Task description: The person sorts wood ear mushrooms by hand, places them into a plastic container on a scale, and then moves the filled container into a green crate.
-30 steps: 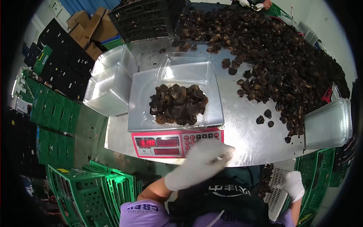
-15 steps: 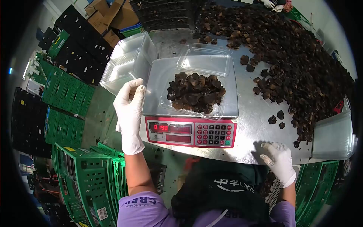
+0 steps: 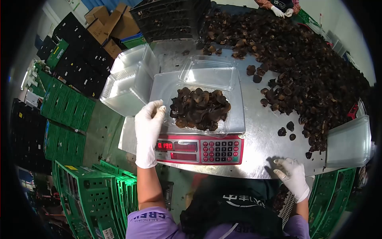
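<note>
Dark wood ear mushrooms (image 3: 201, 109) fill a clear plastic clamshell box on the scale, its clear lid (image 3: 209, 75) folded back. The box rests on the metal pan of a red scale (image 3: 199, 149), whose display reads 0.190. My left hand (image 3: 150, 121), white-gloved, is at the left side of the box. Its thumb and fingertips are drawn together near the box's edge; anything between them is too small to make out. Over the table's front edge, my gloved right hand (image 3: 292, 175) hangs with fingers apart and nothing in it.
Nested clear boxes (image 3: 129, 81) stand left of the scale. A large pile of mushrooms (image 3: 294, 67) covers the table's right and back; more clear boxes (image 3: 348, 143) stand at right. Green crates (image 3: 85, 195) are at lower left. Across the table, another person's gloved hands (image 3: 282, 12) show.
My left hand has moved right and toward the mushroom box. My right hand has barely moved. The display still reads 0.190, and the view has shifted slightly.
</note>
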The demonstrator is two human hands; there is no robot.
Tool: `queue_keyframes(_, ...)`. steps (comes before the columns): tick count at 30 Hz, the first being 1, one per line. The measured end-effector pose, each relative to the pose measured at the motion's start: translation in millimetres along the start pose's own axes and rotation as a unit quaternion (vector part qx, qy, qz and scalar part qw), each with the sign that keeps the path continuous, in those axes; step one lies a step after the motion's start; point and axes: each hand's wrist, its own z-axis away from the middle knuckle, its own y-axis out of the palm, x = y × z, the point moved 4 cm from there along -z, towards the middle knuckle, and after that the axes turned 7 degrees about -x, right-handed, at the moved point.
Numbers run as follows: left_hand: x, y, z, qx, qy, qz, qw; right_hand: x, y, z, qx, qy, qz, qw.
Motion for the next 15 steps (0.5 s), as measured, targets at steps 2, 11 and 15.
queue_keyframes(2,5.7,6.5,4.3,0.021,-0.009,-0.016,1.000,3.0,0.8,-4.3,-0.004,-0.005,-0.007,1.000)
queue_keyframes(11,-6.6,-0.8,9.3,0.041,-0.046,-0.001,0.998,7.3,4.6,-12.0,-0.008,-0.023,-0.014,1.000)
queue_keyframes(15,-9.0,-4.0,-1.5,0.005,-0.005,0.002,1.000,6.6,-0.9,-13.1,-0.028,-0.024,-0.039,0.999)
